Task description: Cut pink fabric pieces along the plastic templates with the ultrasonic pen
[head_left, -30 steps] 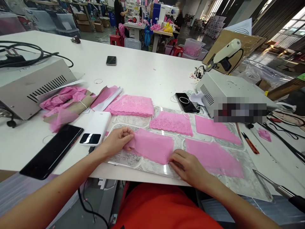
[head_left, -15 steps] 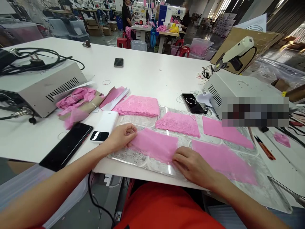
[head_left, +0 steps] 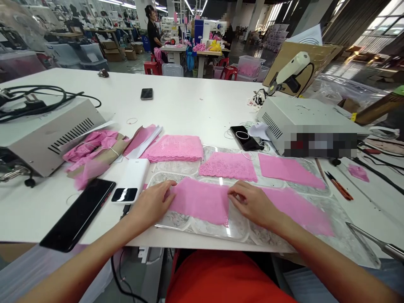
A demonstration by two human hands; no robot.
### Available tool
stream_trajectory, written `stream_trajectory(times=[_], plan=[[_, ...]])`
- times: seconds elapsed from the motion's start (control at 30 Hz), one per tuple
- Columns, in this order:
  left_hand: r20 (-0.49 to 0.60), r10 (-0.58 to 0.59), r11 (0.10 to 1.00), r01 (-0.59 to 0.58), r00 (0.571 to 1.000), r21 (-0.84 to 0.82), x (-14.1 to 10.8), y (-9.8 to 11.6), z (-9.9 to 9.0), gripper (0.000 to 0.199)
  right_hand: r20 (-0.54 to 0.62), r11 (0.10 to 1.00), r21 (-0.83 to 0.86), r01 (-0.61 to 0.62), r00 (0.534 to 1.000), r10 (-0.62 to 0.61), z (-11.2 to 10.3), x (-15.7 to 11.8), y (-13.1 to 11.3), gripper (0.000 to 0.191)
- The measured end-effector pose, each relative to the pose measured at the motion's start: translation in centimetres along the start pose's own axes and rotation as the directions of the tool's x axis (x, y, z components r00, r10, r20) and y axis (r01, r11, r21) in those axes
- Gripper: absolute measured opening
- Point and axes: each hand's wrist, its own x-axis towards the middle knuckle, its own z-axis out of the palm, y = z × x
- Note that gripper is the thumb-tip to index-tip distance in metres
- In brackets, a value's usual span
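Observation:
A sheer pink fabric piece (head_left: 202,200) lies across a clear plastic template (head_left: 236,231) with rounded outlines. My left hand (head_left: 154,201) has its fingers closed at the left edge of this piece. At its upper right corner, my right hand (head_left: 252,201) has thumb and fingers pinched on the edge. A bit of lace trim shows at the lower right corner. Another sheer pink piece (head_left: 299,208) lies right of my right hand, partly behind it. Behind are a stack of pink lace pieces (head_left: 176,147), a second lace stack (head_left: 229,165) and smooth pink pieces (head_left: 288,170).
At left are a white power bank (head_left: 134,174), a large black phone (head_left: 78,214), a pink fabric bundle (head_left: 94,153) and a grey machine box (head_left: 53,134). Another machine box (head_left: 306,120), an orange cutter (head_left: 339,186) and metal tweezers (head_left: 375,242) are at right.
The view has tilted up. My right hand has moved from the fabric's lower right to its upper right corner, and the fabric's lower edge now lies more exposed. My left hand remains at the left edge.

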Motion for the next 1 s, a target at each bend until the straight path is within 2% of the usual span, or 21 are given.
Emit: stream_trajectory(times=[0.1,0.17,0.53,0.67,0.77,0.83,0.9,1.0], plan=[[0.001,0.023,0.997,-0.023,1.0,0.071,0.0,0.0,0.3,0.033,0.039,0.988,-0.045,-0.146,0.988,0.148,0.1,1.6,0.4,0.01],[-0.009,0.036,0.992,-0.034,0.999,0.122,-0.2,0.0,0.5,0.034,0.079,0.98,-0.065,-0.188,0.978,0.193,0.2,2.3,0.4,0.009],[-0.13,0.183,0.937,-0.133,0.974,0.323,-0.9,-0.2,1.3,0.033,0.102,0.976,-0.083,-0.201,0.973,0.209,0.0,3.1,0.8,0.016],[-0.194,0.29,0.906,-0.203,0.937,0.372,-0.9,-0.4,1.3,0.034,0.087,0.971,-0.106,-0.216,0.97,0.226,0.2,3.4,0.7,0.017],[-0.261,0.39,0.889,-0.288,0.883,0.356,-0.9,-0.6,1.2,0.032,0.068,0.969,-0.105,-0.224,0.97,0.231,0.0,3.0,0.3,0.016],[-0.274,0.463,0.869,-0.371,0.843,0.328,-0.9,-0.6,1.2,0.031,0.05,0.984,-0.071,-0.161,0.985,0.164,-0.2,2.1,-0.2,0.016],[-0.234,0.543,0.827,-0.467,0.806,0.313,-1.0,-0.6,1.3,0.033,0.034,1.0,-0.014,-0.015,0.999,0.015,-0.1,0.8,-0.7,0.015],[-0.146,0.657,0.737,-0.59,0.739,0.331,-1.2,-1.1,1.6,0.035,0.032,0.98,0.003,0.2,0.979,-0.2,0.6,-1.5,-1.5,0.016]])
